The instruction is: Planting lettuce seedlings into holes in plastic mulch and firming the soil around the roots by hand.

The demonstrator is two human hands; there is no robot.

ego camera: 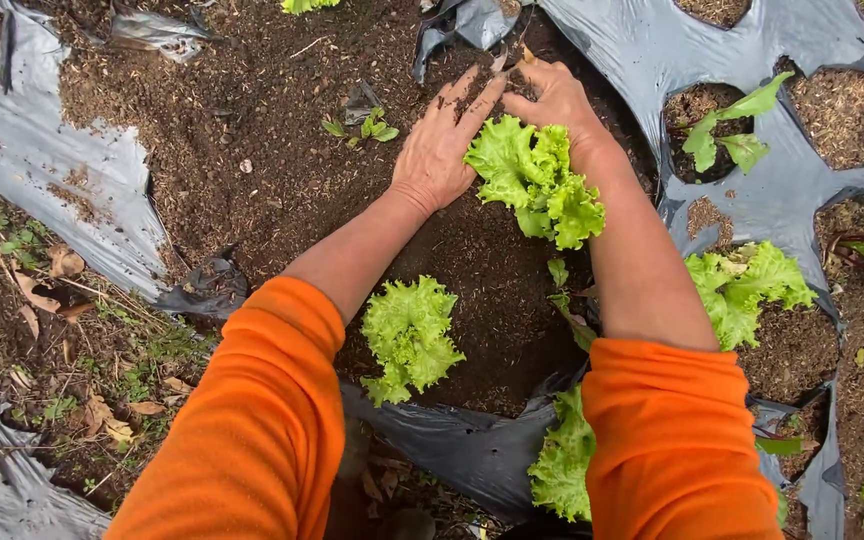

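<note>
Both hands lie flat with fingers spread on the dark soil, the left hand and right hand cupping either side of a frilly lettuce seedling near the bed's far edge, seemingly to firm it upright, another lettuce plant nearer

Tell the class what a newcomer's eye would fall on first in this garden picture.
Two bare hands, the left hand and right hand, press dark soil around a frilly green lettuce seedling at top centre. Bright orange sleeves fill the foreground, and grey plastic sheeting covers the bed.
</note>
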